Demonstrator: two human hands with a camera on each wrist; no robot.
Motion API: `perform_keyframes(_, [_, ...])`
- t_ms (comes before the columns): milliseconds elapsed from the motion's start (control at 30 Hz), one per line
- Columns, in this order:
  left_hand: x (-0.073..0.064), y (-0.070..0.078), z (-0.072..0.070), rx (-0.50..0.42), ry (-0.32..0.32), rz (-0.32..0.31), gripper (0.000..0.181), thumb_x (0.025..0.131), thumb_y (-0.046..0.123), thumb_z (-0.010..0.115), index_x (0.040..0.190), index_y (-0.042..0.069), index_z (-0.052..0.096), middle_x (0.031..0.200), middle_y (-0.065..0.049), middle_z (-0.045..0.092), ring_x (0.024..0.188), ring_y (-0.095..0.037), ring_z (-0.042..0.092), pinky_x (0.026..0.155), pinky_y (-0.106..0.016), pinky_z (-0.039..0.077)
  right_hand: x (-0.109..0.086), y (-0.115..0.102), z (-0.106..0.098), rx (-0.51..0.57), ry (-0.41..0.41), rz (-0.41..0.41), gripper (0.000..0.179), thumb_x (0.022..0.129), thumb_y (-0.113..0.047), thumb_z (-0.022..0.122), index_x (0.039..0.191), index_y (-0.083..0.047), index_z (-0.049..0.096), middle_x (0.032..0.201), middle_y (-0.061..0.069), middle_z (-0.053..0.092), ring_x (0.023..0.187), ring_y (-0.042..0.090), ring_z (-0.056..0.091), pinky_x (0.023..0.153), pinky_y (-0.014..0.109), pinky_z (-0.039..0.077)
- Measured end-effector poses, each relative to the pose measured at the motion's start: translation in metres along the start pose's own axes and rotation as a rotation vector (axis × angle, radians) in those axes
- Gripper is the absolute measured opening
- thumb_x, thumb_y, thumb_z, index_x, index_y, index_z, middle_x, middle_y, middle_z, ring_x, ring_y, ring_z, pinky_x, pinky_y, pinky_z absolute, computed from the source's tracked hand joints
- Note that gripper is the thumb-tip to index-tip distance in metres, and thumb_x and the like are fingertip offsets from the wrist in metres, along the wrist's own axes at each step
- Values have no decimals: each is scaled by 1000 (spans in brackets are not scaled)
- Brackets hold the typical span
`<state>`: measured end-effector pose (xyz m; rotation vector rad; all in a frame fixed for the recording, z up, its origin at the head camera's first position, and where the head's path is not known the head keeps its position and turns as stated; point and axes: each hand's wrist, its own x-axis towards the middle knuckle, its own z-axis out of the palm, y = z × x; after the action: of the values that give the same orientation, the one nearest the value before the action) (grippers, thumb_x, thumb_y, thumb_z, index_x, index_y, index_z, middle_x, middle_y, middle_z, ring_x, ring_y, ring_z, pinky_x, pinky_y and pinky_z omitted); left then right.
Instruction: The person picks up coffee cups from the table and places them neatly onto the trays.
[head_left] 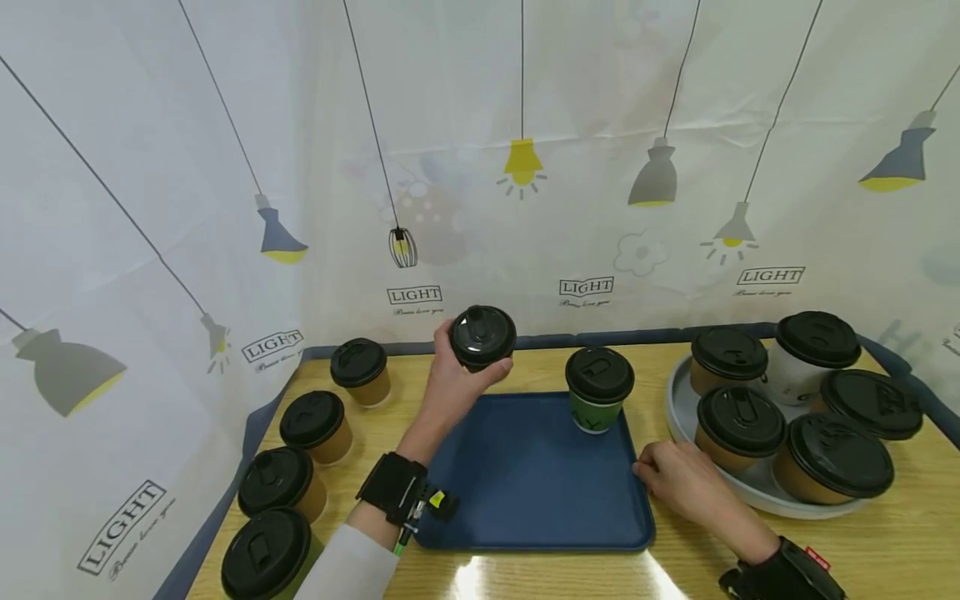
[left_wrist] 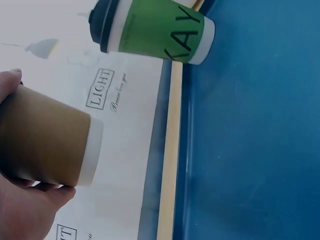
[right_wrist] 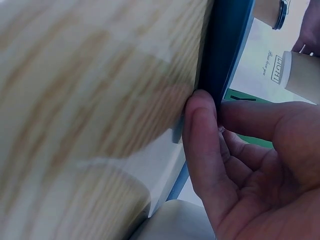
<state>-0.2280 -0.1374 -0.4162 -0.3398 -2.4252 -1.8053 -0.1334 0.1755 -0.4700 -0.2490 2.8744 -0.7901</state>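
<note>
My left hand (head_left: 457,375) grips a brown paper cup (left_wrist: 47,135) with a black lid (head_left: 483,335), held up above the back left part of the blue tray (head_left: 536,475). On the tray's back right corner stands a green paper cup (head_left: 595,414), black-lidded and lettered. At the tray's right edge, my right hand (head_left: 682,479) pinches the rim (right_wrist: 235,45) between thumb and finger, as the right wrist view shows. The held cup is clear of the tray surface in the left wrist view.
Several black-lidded cups (head_left: 317,425) line the table's left side. To the right, a round grey tray (head_left: 757,498) holds several more, one of them a white cup (head_left: 795,375). A curtain (head_left: 480,208) printed with lamps hangs behind the wooden table (head_left: 442,575).
</note>
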Motion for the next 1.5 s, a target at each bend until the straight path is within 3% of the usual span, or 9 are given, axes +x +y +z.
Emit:
perform_keyframes(367, [-8, 6, 8, 50, -179, -32, 105, 83, 36, 86, 161, 13, 21, 152, -13, 46, 140, -30, 46, 112, -58, 38, 1, 1, 1, 2, -8, 17, 26, 97, -8, 70, 71, -16, 68, 60, -5, 55, 52, 15, 47, 54, 31, 36])
perform_keyframes(767, [-6, -13, 18, -29, -348, -38, 100, 85, 35, 86, 160, 15, 23, 150, -9, 50, 138, -27, 49, 110, -52, 43, 0, 2, 0, 4, -4, 17, 28, 97, -8, 70, 70, -16, 67, 59, -5, 54, 52, 14, 47, 53, 30, 35])
perform_keyframes(1100, [-9, -41, 27, -28, -395, -73, 96, 87, 35, 84, 159, 12, 25, 149, -10, 48, 137, -27, 49, 112, -52, 39, 1, 1, 1, 6, -1, 20, 25, 97, -9, 70, 72, -16, 70, 59, -5, 55, 52, 14, 48, 53, 30, 36])
perform_keyframes(1500, [-4, -53, 35, -37, -415, -90, 98, 86, 37, 84, 160, 13, 25, 150, -10, 48, 139, -28, 47, 115, -53, 35, 1, 0, 2, -7, 6, 31, 25, 97, -9, 70, 72, -16, 69, 59, -4, 53, 53, 15, 47, 55, 31, 37])
